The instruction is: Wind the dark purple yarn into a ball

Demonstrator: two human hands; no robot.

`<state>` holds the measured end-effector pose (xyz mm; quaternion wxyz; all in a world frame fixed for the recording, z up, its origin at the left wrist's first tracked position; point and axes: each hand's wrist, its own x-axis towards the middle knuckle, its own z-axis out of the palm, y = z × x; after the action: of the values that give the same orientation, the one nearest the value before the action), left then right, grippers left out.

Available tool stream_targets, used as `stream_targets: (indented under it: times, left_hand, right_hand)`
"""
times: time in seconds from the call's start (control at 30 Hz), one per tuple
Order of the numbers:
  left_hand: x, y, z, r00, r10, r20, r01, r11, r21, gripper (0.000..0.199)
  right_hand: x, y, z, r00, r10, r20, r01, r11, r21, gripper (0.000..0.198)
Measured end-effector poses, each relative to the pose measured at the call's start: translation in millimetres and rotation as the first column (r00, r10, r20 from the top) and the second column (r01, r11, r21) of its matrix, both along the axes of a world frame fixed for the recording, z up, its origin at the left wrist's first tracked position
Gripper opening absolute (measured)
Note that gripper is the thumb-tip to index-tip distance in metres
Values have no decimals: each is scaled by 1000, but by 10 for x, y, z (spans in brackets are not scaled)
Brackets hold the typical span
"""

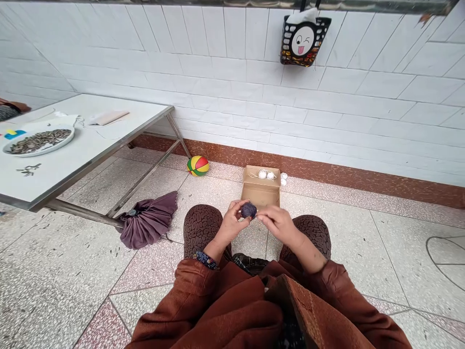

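Observation:
My left hand (232,221) is closed around a small ball of dark purple-grey yarn (248,210), held above the gap between my knees. Close by on the right, my right hand (278,222) has its thumb and finger pinched together at the ball's edge. Whatever is in that pinch is too small to make out. Just beyond the hands an open cardboard box (260,194) rests on the floor. On its raised lid sit two small white balls (266,174) with loose thread, and more white pieces (284,179) lie beside the box.
On the left stands a metal-framed table (119,128) bearing a white dish (69,139) of seeds. A purple cloth bag (148,220) slumps against its leg. A striped ball (198,166) lies near the wall. A black basket (286,46) hangs above; a cable (428,249) loops at right.

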<state>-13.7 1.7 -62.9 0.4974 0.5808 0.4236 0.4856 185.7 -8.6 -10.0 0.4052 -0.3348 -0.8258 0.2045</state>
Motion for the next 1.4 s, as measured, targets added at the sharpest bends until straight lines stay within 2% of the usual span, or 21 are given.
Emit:
stream_targets:
  times: [0.07,0.13,0.2,0.3,0.37,0.43,0.57,0.63,0.7,0.8,0.9,1.07,1.13,1.23,1.4]
  left_hand:
    - [12,-52,38,987,-148,58,149,989,-18,55]
    - [29,-108,87,949,-280,142,290,955,-54,65]
    - [48,-159,142,895,-367,255,400,912,-91,77]
    - [72,-205,218,799,-394,454,499,856,-134,82]
    - [80,-209,248,764,-351,541,509,844,-171,75]
    - [86,-192,248,772,-273,574,463,861,-213,62]
    - [104,-118,148,840,-92,534,288,911,-296,50]
    - [110,-83,79,899,-32,438,183,934,-307,48]
    - [107,-66,34,964,4,267,74,956,-283,50]
    - [94,-84,37,1000,1,27,5,979,-203,52]
    - [97,-139,71,995,-91,-43,82,980,-179,53]
    - [159,-237,35,949,-302,86,314,916,-250,60]
    - [191,-270,29,923,-332,197,379,875,-300,62]
    - [226,-302,83,865,-297,404,443,830,-339,62]
    - [227,-285,186,757,-237,608,501,809,-308,58]
  right_hand:
    - [50,138,49,996,-66,-56,66,998,3,26]
    - [77,252,0,987,-132,-93,130,991,-27,26]
    - [77,308,-145,978,-184,-98,175,980,-94,28]
    - [41,264,-466,981,-190,-44,177,962,-207,30]
    - [10,185,-670,986,-165,-11,156,952,-264,29]
    - [-14,108,-813,987,-155,30,157,945,-288,27]
    - [-30,10,-881,992,-114,60,126,949,-288,26]
    - [-28,-29,-828,997,-58,59,72,961,-269,25]
    - [-29,-74,-739,997,24,73,-7,972,-234,26]
    - [-34,-135,-565,990,114,77,-100,980,-169,25]
    - [-19,-131,-390,995,95,33,-91,990,-111,23]
    - [101,32,-267,999,-32,-6,32,999,-40,25]
    - [149,92,-313,997,-70,-21,69,997,-42,26]
    - [166,124,-472,989,-142,-44,138,986,-92,27]
    - [87,54,-819,975,-219,-40,206,956,-209,25]
